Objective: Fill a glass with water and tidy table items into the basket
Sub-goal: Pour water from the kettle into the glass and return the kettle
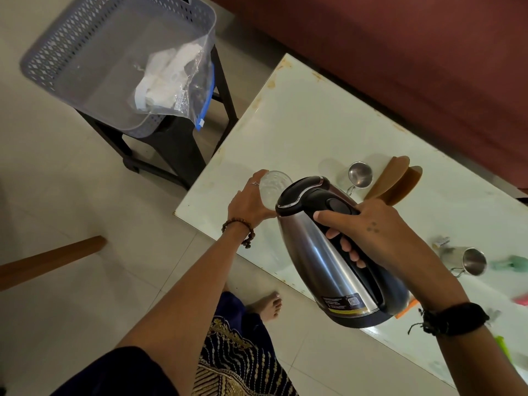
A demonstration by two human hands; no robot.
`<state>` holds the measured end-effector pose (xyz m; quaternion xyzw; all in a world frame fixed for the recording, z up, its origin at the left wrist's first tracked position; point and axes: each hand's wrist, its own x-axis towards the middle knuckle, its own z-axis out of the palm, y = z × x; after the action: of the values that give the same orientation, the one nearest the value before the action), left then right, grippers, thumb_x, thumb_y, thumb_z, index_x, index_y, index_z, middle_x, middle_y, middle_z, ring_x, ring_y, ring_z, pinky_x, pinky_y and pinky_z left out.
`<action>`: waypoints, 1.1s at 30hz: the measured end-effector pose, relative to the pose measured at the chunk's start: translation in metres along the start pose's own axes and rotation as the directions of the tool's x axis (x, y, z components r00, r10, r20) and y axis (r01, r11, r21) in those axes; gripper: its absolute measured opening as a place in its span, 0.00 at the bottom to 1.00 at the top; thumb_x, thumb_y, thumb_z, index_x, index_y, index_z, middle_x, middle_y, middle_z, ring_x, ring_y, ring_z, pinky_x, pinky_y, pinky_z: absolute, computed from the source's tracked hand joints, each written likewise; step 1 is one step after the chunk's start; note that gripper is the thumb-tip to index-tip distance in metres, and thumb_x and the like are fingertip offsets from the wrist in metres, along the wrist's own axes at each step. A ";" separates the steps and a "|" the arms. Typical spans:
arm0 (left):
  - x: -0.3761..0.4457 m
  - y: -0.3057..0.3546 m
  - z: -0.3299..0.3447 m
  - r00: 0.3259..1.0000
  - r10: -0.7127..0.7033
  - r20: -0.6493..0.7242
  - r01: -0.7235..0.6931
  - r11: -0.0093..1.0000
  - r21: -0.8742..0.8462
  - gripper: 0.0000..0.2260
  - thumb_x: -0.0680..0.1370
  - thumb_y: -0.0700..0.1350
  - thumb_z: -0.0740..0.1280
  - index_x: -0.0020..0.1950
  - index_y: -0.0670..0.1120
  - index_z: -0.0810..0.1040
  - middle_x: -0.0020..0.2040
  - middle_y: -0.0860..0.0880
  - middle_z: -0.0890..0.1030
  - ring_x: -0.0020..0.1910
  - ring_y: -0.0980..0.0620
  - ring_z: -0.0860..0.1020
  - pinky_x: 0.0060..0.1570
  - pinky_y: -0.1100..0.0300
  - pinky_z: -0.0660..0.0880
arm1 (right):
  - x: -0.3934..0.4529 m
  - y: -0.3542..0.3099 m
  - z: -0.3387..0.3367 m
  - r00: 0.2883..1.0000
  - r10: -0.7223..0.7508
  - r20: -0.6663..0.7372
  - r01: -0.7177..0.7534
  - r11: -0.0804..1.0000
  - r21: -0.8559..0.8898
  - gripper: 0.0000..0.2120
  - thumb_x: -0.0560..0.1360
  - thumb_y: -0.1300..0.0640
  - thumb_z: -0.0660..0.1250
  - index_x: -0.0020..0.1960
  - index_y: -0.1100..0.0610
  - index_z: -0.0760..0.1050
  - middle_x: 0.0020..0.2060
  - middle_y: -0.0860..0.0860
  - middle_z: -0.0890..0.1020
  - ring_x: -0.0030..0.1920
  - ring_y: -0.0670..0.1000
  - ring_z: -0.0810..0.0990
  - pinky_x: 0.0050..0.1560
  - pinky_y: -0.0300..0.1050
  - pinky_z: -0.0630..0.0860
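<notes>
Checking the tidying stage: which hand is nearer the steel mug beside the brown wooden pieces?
Right. The right hand, gripping the kettle handle, is just below the mug; the left hand holds the glass farther left.

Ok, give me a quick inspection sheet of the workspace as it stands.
Surface: white table, stained along its edges.
Job's things: glass at the kettle spout; basket on a dark stand, holding a plastic bag.
Clutter: two steel mugs, brown wooden pieces, small coloured items at the right edge.
Hands: left hand holds the glass; right hand grips the kettle handle.
Cables: nothing seen.
Surroundings: tiled floor, dark red wall.
</notes>
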<state>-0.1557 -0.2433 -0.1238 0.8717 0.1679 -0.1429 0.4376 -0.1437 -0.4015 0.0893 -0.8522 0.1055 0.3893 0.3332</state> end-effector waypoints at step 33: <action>0.002 0.001 0.001 1.000 -0.004 0.005 0.004 1.000 0.000 0.39 0.62 0.52 0.75 0.69 0.53 0.58 0.62 0.49 0.74 0.55 0.44 0.76 0.55 0.45 0.75 | 0.000 -0.009 -0.002 0.999 0.000 0.035 0.000 1.000 0.009 0.17 0.70 0.49 0.69 0.34 0.64 0.78 0.16 0.48 0.73 0.17 0.46 0.71 0.20 0.35 0.69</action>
<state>-0.1539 -0.2440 -0.1243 0.8710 0.1687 -0.1460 0.4377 -0.1391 -0.3960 0.0948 -0.8438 0.1016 0.4034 0.3390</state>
